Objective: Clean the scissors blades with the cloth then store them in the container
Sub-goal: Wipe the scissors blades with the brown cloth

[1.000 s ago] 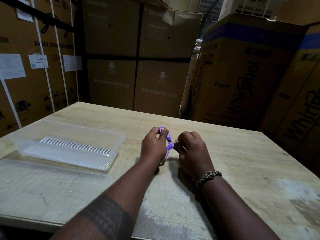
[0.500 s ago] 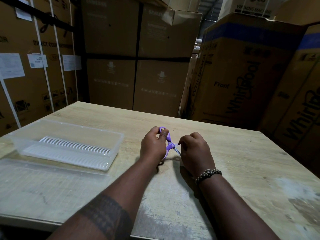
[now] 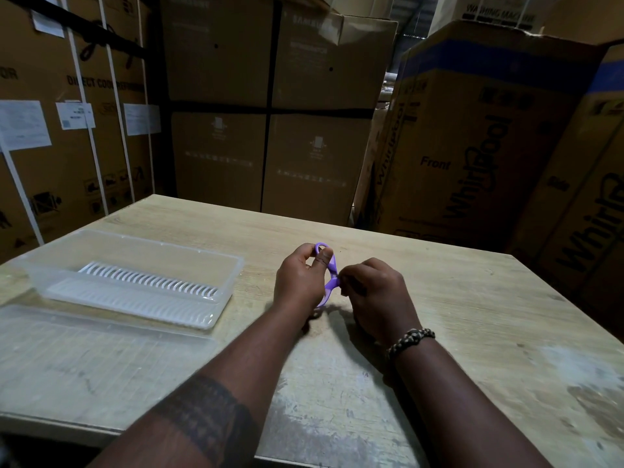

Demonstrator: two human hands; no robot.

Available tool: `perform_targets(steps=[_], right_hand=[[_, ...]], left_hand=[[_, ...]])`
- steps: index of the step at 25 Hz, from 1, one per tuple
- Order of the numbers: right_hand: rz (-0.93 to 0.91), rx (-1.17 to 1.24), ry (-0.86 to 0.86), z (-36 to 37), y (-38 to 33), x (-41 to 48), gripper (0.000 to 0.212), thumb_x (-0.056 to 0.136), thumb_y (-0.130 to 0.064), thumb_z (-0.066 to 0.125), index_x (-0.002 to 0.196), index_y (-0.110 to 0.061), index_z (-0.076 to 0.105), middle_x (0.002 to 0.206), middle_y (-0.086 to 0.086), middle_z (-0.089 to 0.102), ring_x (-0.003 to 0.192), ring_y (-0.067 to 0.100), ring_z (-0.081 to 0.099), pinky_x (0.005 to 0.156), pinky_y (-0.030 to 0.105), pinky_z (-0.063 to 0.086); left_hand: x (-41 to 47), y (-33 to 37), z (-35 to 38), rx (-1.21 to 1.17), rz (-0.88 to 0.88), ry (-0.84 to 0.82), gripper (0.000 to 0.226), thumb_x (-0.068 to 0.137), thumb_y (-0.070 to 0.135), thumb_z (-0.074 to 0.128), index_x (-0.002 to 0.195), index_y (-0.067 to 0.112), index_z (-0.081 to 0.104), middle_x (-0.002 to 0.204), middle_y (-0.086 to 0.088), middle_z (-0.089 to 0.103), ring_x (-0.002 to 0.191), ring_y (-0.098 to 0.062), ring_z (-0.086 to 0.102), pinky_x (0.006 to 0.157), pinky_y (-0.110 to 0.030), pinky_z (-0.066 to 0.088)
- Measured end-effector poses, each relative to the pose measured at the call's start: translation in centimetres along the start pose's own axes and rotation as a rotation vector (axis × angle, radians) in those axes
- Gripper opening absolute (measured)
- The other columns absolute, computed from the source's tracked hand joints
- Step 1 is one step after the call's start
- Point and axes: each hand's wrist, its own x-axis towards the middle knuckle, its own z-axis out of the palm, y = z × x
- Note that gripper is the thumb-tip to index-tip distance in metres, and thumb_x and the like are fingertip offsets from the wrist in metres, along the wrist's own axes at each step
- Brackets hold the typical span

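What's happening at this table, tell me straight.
Purple scissors are held just above the wooden table. The left hand grips the handle loops; the right hand is curled around the blade end, hiding the blades. The clear container sits open at left, its lid lying nearer, scissors not yet inside.

The scissors (image 3: pixel 332 271) have smooth purple plastic handles. The container (image 3: pixel 135 236) is clear, glossy plastic; the lid (image 3: pixel 101 349) is hazier plastic. The table (image 3: pixel 456 315) is matt pale wood, scuffed in whitish patches. The boxes (image 3: pixel 304 157) are matt brown cardboard; the bracelet (image 3: pixel 410 337) is braided cord.
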Motion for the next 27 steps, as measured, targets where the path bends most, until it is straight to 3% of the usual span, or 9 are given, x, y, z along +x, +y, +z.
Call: perform_targets(steps=[6,9,12,14,20,27], right_hand=[[0.231,-0.140,0.076,-0.9,1.9,0.1,0.015,0.086,-0.008,0.067,0.080,-0.019,0.074,0.074,0.000,0.060,0.069,0.021,0.058,0.062,0.037,0.051],[0.123,-0.101,0.139,-1.4,1.1,0.0,0.011,0.089,-0.009,0.069,0.083,-0.017,0.073,0.076,-0.002,0.063,0.070,0.016,0.058,0.063,0.034,0.050],[-0.008,0.017,0.037,-0.9,-0.3,-0.2,0.009,0.088,-0.013,0.074,0.081,-0.019,0.073,0.075,-0.004,0.062,0.068,0.012,0.058,0.063,0.029,0.047],[0.007,0.042,-0.018,-0.5,-0.4,-0.2,0.012,0.086,-0.013,0.074,0.078,-0.021,0.073,0.072,-0.004,0.061,0.066,0.012,0.058,0.062,0.033,0.049],[0.191,-0.083,0.043,-0.7,1.2,-0.1,0.012,0.089,-0.014,0.066,0.078,-0.016,0.067,0.072,-0.001,0.061,0.069,0.017,0.056,0.064,0.041,0.051],[0.104,-0.025,0.070,-0.8,-0.2,-0.2,0.011,0.081,-0.012,0.065,0.072,-0.018,0.061,0.068,-0.004,0.058,0.063,0.016,0.053,0.058,0.038,0.047]], left_hand=[[-0.2,0.3,-0.1,-0.030,-0.015,-0.008,0.035,0.101,0.055,0.058,0.082,0.028,0.070,0.085,0.005,0.070,0.066,-0.022,0.055,0.066,-0.033,0.044],[-0.2,0.3,-0.1,-0.048,-0.035,0.000,0.032,0.101,0.054,0.059,0.081,0.031,0.069,0.082,0.007,0.068,0.069,-0.021,0.056,0.069,-0.036,0.050],[0.0,0.1,-0.1,-0.054,-0.035,0.009,0.032,0.100,0.057,0.059,0.089,0.030,0.071,0.083,0.004,0.070,0.068,-0.023,0.056,0.067,-0.034,0.047],[0.0,0.1,-0.1,-0.070,-0.040,0.008,0.031,0.100,0.056,0.059,0.089,0.030,0.071,0.082,0.004,0.069,0.065,-0.022,0.054,0.065,-0.032,0.046],[-0.1,0.2,-0.1,-0.070,-0.055,0.013,0.035,0.101,0.057,0.056,0.088,0.028,0.071,0.079,0.005,0.066,0.062,-0.022,0.051,0.062,-0.031,0.042],[-0.2,0.3,0.0,-0.023,-0.024,0.004,0.038,0.103,0.055,0.055,0.086,0.024,0.071,0.082,0.003,0.071,0.060,-0.018,0.051,0.062,-0.030,0.041]])
